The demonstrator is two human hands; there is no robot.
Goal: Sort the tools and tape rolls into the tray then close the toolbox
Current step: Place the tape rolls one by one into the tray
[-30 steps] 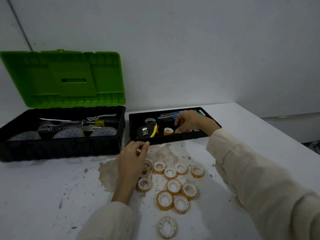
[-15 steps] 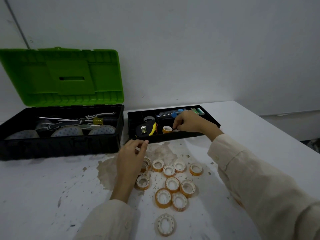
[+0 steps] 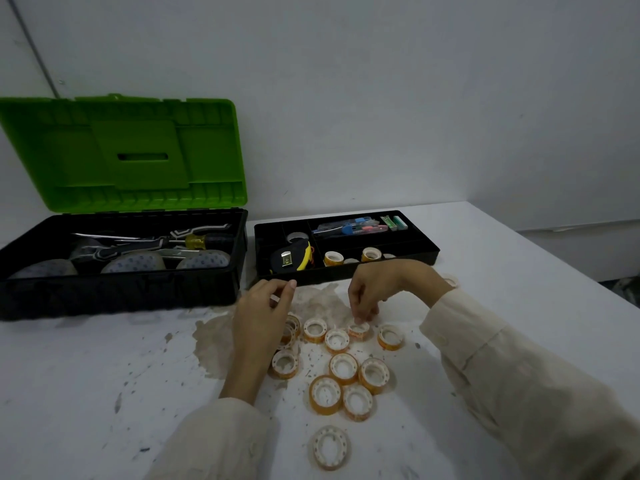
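Right hand is pinching a tape roll in front of the tray; left hand is curling nearby, grip unclear

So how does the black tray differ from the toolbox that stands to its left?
The toolbox has a green lid, raised open; the tray has no lid. The toolbox is larger and deeper; the tray is shallow and divided into compartments. The toolbox holds a screwdriver and big rolls; the tray holds a tape measure and small tape rolls. Both are black and stand on the white table.
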